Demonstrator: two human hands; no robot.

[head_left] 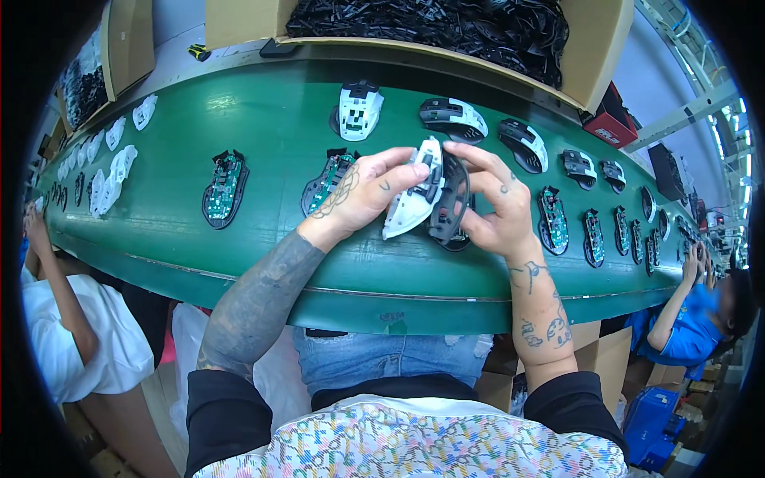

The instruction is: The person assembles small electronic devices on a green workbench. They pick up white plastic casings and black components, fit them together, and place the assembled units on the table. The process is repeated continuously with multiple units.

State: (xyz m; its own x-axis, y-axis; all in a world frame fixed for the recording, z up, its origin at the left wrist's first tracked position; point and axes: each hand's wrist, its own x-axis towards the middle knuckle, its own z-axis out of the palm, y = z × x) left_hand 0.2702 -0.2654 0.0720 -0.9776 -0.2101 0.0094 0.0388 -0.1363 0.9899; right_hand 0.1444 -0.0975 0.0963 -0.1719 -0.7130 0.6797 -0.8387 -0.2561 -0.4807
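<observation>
My left hand (360, 190) is closed on a white mouse shell (408, 213) with dark inner parts, held tilted over the green work surface (275, 187). In my right hand (504, 209) is a black curved mouse cover (453, 195), its fingers wrapped round one side. The two pieces are side by side, close together; whether they touch I cannot tell. A mouse base with a green circuit board (325, 182) lies partly behind my left hand. Below the black cover, another dark base (456, 241) is mostly hidden.
Black-and-white mice (454, 119) stand along the far side. Mouse bases with circuit boards (225, 190) lie left and right. White shells (115, 177) are at far left. A cardboard box (586, 52) of black parts sits beyond. People work at the left (88, 334) and right (677, 311).
</observation>
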